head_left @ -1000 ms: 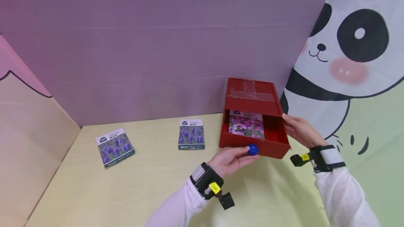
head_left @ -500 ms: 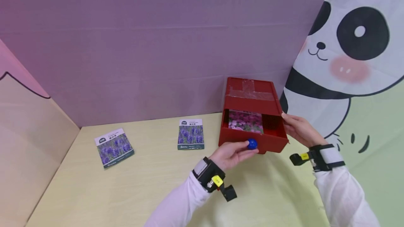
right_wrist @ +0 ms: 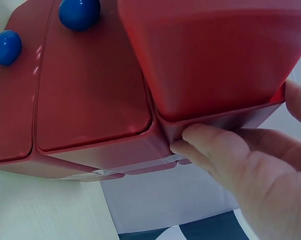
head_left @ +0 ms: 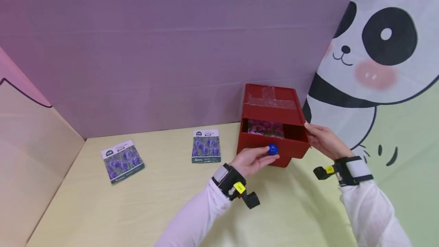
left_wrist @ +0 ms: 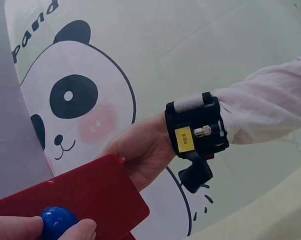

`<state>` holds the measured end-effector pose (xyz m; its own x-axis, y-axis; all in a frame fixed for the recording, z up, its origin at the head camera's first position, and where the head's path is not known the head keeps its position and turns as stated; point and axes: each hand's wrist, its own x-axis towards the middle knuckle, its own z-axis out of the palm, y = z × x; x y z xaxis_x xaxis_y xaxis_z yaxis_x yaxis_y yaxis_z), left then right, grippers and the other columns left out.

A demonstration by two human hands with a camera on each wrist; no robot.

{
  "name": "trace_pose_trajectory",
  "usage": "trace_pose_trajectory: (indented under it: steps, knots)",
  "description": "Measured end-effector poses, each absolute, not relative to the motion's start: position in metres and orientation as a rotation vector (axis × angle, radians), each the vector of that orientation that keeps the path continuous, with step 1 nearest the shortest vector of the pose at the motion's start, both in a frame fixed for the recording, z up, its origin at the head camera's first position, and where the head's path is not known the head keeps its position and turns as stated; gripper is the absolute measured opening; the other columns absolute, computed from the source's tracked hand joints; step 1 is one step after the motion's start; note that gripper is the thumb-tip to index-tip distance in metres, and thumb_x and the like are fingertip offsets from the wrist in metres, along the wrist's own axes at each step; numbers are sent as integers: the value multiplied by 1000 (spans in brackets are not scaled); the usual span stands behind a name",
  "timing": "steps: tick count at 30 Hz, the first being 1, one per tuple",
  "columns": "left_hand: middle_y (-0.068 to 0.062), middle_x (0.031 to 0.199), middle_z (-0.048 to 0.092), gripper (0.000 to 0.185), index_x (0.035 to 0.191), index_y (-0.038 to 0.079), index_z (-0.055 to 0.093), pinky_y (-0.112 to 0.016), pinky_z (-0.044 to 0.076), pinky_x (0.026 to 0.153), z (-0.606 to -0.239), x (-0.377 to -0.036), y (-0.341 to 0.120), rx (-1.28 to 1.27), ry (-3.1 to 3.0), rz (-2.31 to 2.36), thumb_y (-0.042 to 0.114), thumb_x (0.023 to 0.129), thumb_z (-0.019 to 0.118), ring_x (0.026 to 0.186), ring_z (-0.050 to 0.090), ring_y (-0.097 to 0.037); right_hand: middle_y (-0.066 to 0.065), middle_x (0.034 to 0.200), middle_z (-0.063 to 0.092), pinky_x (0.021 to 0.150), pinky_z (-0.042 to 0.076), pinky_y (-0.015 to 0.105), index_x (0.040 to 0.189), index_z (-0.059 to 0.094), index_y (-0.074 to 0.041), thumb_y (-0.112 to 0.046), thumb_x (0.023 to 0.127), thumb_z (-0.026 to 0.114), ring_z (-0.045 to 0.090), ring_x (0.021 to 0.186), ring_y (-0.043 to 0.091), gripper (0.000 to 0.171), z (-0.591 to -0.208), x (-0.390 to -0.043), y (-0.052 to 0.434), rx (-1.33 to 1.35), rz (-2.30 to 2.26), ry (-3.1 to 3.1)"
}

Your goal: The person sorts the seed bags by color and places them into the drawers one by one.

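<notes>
A small red drawer cabinet (head_left: 269, 104) stands at the back right, clear tape across its top. Its top drawer (head_left: 293, 148) sticks partly out. Between thumb and fingers, my left hand (head_left: 247, 162) pinches the drawer's round blue knob (head_left: 273, 149). My right hand (head_left: 324, 140) grips the cabinet's right side near the upper front edge; in the right wrist view its fingers (right_wrist: 225, 150) lie along the side wall. Inside the drawer lies a packet with pink flowers (head_left: 264, 127), its lower part hidden by the drawer front. Two lower drawers (right_wrist: 95, 85) are closed in the right wrist view.
Two packets printed with purple flowers lie on the pale table (head_left: 154, 201): one upright packet (head_left: 206, 146) left of the cabinet, one tilted packet (head_left: 122, 161) farther left. A purple cloth wall (head_left: 154, 56) rises behind, and a panda-print wall (head_left: 377, 83) borders the right.
My left hand has pushed the top drawer inward by its knob, away from me, so less of the pink-flower packet shows. The right hand stays at the cabinet's side.
</notes>
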<state>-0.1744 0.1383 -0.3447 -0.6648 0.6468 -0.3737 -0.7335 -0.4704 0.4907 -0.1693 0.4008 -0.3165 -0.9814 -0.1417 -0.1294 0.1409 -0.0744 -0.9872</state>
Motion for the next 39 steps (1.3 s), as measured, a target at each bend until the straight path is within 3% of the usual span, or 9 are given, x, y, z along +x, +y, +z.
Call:
trace_pose_trajectory:
  steps: [14,39]
  knots:
    - [-25,122,52,34,125,-6,50,-34,44,92,-342,-187,148,-226,844,2193,2,91,51,113,51,-36,-1,98,66,78,52,21,98,68,-18,-23,96,45,63,87,10,24,-314,-169,397,37,-2193,1971]
    - [-24,119,53,34,123,-6,52,-35,45,91,-340,-204,159,-254,871,2275,1,90,54,110,54,-36,-5,98,66,80,51,21,96,67,-21,-21,96,45,62,91,8,23,-315,-171,396,27,-2225,1939]
